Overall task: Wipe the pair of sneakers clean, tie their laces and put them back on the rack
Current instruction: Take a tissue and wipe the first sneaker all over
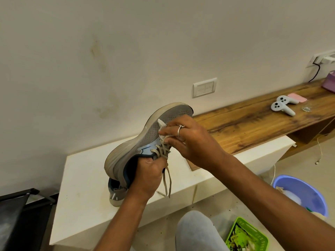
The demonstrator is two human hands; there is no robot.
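Note:
My left hand grips a grey sneaker by its heel opening and holds it tilted, toe up and to the right, over the white cabinet top. Its beige laces hang loose below my fingers. My right hand pinches a small white wipe and presses it on the grey mesh near the lace eyelets. The second sneaker stands on the cabinet top behind my left wrist, mostly hidden.
A black rack stands at the lower left. A wooden shelf at right carries a white controller and a pink item. A blue basin and a green basket sit on the floor; my grey-clad knee is below.

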